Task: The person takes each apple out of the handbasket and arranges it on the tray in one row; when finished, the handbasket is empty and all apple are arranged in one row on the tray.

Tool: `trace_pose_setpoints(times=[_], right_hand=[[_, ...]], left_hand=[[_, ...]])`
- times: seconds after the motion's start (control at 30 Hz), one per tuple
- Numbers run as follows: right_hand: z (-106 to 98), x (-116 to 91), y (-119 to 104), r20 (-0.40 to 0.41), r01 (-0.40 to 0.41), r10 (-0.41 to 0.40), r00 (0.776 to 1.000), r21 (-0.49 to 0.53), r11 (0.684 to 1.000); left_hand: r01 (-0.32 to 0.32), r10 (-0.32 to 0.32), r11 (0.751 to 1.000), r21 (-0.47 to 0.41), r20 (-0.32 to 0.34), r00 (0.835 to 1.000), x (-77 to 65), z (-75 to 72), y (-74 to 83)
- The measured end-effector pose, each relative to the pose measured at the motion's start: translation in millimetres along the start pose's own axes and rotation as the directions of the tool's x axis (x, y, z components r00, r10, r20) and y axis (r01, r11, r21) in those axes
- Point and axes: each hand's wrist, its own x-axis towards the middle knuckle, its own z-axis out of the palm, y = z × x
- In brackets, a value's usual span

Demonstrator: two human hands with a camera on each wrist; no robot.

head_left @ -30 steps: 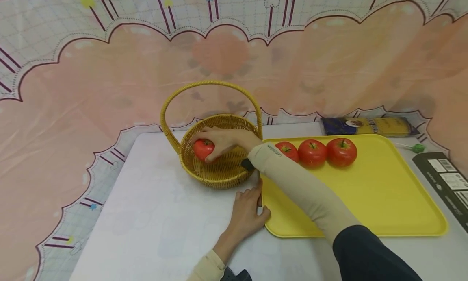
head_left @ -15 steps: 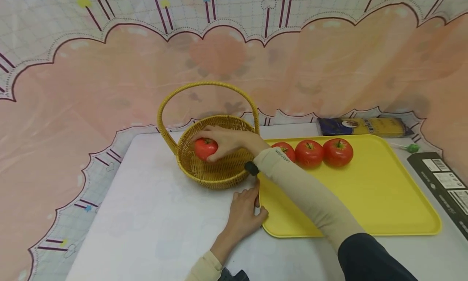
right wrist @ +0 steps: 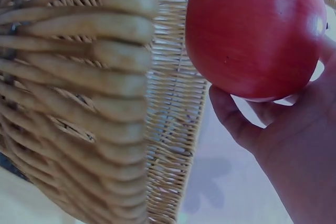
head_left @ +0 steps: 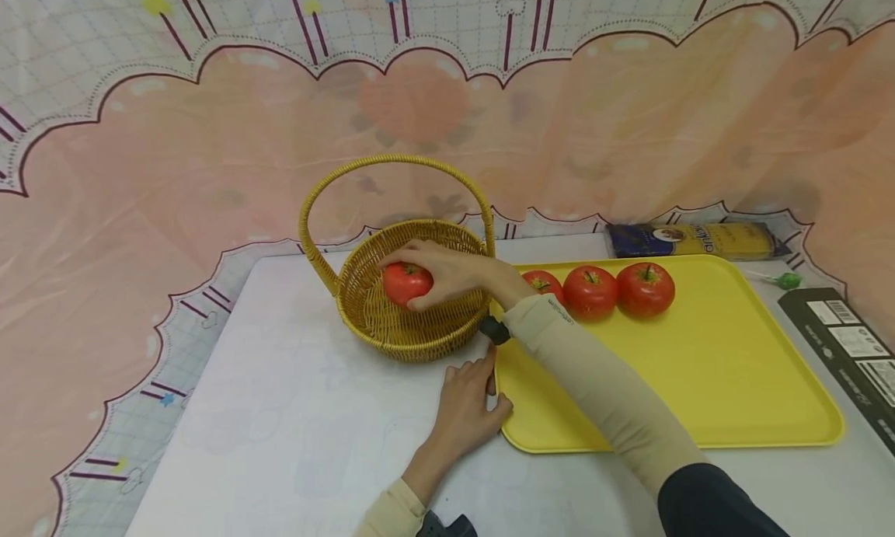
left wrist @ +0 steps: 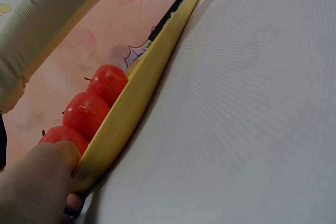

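My right hand point(head_left: 447, 275) grips a red tomato point(head_left: 407, 285) inside the round yellow wicker basket point(head_left: 412, 350), beneath its tall arched handle. Up close in the right wrist view, the fingers curl around the smooth tomato point(right wrist: 252, 35), with the woven basket wall point(right wrist: 79, 103) beside it. My left hand point(head_left: 464, 413) holds the left edge of a yellow tray point(head_left: 727, 381). In the left wrist view the thumb lies over the tray rim point(left wrist: 126, 124), with fingertips underneath. On the tray, three tomatoes point(head_left: 590, 292) sit in a row along the back; the right arm partly covers the leftmost.
A blue and yellow food packet point(head_left: 699, 241) lies behind the tray on the white table point(head_left: 280, 428). A green-topped lollipop point(head_left: 788, 280) and a dark flat box point(head_left: 842, 350) are at the right. A patterned cloth point(head_left: 231, 164) hangs behind the table.
My right hand and the tomato have shifted slightly right within the basket, away from its left wall. The left hand stays at the tray edge. The head view has drifted a little.
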Motion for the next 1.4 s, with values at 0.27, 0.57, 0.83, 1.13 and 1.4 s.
trace_pose_setpoints(times=[0.27,0.57,0.83,1.13,1.4], right_hand=[[4.2,-12.6,0.4,-0.089,0.027,-0.024,0.996,0.033,0.999],[2.4,-26.0,2.7,-0.17,0.053,-0.044,0.984,0.051,0.997],[4.2,-36.7,5.5,-0.225,0.112,-0.095,0.97,0.063,0.992],[8.8,-53.8,12.3,-0.302,0.107,-0.078,0.95,0.081,0.991],[11.6,-69.4,14.2,-0.364,0.13,-0.077,0.928,0.126,0.983]], left_hand=[[0.004,-0.004,1.0,-0.002,0.01,1.0,-1.3,-0.4,0.1],[0.012,-0.012,1.0,0.004,0.022,1.0,-2.2,-0.8,-1.8],[-0.003,0.003,1.0,0.001,0.002,1.0,-2.3,-1.0,-0.1],[-0.028,0.028,1.0,0.005,-0.025,0.999,-1.9,0.6,-0.6],[-0.012,0.012,1.0,0.003,-0.003,1.0,-1.9,-1.2,-1.0]])
